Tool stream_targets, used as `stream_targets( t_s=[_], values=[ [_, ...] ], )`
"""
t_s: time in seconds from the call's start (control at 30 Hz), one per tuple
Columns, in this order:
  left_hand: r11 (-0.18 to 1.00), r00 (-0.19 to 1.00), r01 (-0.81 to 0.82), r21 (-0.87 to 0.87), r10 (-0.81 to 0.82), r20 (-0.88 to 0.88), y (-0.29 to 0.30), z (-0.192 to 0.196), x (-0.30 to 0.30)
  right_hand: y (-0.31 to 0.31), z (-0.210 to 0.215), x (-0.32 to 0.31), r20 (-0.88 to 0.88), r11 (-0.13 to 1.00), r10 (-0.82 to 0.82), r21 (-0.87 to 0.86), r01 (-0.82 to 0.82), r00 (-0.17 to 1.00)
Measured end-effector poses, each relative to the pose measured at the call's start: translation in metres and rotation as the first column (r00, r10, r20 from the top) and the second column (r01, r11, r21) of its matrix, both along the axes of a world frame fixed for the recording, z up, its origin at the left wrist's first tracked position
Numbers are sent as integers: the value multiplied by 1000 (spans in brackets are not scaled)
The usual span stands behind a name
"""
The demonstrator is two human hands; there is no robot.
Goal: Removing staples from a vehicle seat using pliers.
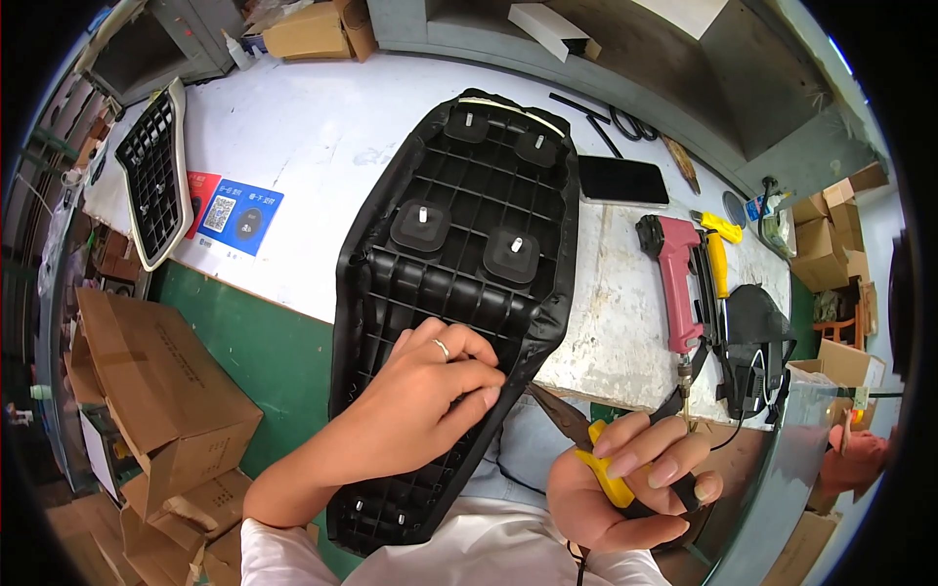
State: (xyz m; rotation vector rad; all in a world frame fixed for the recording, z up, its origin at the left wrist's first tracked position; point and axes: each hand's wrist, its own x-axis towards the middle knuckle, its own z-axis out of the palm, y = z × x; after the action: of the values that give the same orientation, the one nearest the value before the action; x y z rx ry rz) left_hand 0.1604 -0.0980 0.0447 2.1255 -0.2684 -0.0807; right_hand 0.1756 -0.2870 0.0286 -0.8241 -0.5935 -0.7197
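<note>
A long black vehicle seat lies underside up, its ribbed plastic base showing, the near end against my lap and the far part on the table. Rubber pads with pale studs stand on the base, and black cover material wraps round its rim. My left hand, with a ring on one finger, rests over the base; its thumb and forefinger pinch at the right rim. Beside that rim, my right hand is closed round pliers with yellow and black handles. Their dark tapered jaws point toward the seat's edge.
Right of the seat are a phone, a pink air stapler, a yellow-handled tool and a black pouch. Another ribbed seat base stands far left. Cardboard boxes are stacked at lower left.
</note>
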Motion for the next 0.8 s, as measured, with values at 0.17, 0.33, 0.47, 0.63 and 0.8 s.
stream_targets(
  t_s=[0.17,0.33,0.47,0.63,0.8],
  values=[
    [1000,1000,-7,13,8,-20,2,0,-2,-1,-2,-1,-3,1000,6,-16,-6,1000],
    [1000,1000,1,-10,-1,-14,3,-1,-2,-3,-4,-1,-16,999,13,-31,-14,1000],
    [1000,999,-1,-3,1,-33,3,-1,-1,0,-6,-2,-21,999,38,-16,-39,999],
    [1000,999,1,9,-1,-41,0,-1,0,4,-10,-7,-28,997,70,-12,-70,997],
    [1000,1000,2,21,-1,-16,0,-2,-1,3,-8,-9,-33,996,90,-5,-90,995]
  ],
)
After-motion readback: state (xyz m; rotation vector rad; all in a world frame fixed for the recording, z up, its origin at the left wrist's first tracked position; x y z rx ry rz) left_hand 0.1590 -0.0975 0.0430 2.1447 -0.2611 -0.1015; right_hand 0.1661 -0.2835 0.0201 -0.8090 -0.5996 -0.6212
